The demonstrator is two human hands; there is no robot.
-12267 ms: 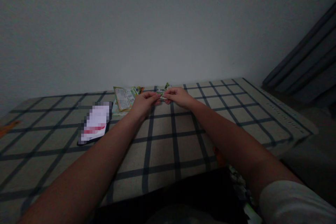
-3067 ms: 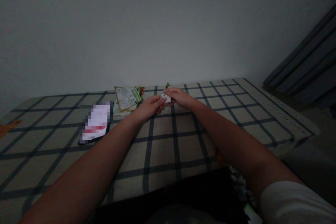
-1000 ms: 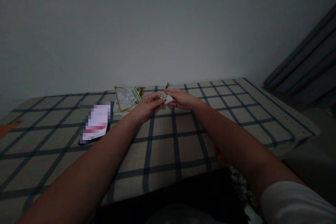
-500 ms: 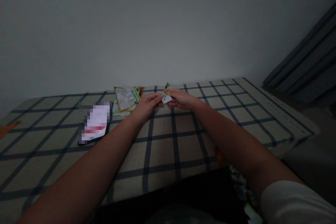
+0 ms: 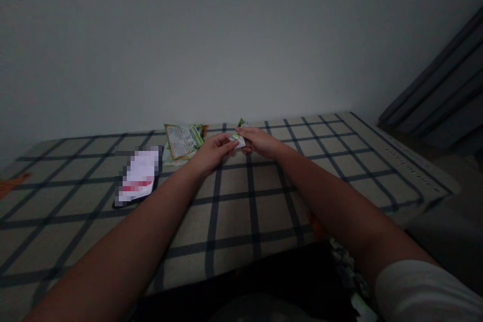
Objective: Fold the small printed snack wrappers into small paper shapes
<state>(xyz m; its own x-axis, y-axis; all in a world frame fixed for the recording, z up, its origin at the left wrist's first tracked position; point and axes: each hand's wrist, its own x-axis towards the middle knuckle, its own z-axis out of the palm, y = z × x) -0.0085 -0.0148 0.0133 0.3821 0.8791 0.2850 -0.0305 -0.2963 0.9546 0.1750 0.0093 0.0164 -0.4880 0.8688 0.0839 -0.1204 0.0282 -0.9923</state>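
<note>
Both of my arms reach forward over a beige cloth with dark grid lines (image 5: 234,211). My left hand (image 5: 213,152) and my right hand (image 5: 259,141) meet at the far middle, their fingertips pinched on a small white and green packet (image 5: 237,139) held between them, just above the cloth. Behind the right hand the tip of another small green packet (image 5: 241,122) shows. The light is dim, so the print on the packet cannot be read.
A larger green and white printed sachet (image 5: 183,141) lies left of my hands near the wall. A dark flat object with a blurred white face (image 5: 138,177) lies further left. An orange scrap (image 5: 11,183) is at the left edge. Grey curtain folds (image 5: 441,105) hang at the right.
My hands have stayed together at the same spot. The small packet has turned slightly between the fingertips, and my left fingers have closed on it again.
</note>
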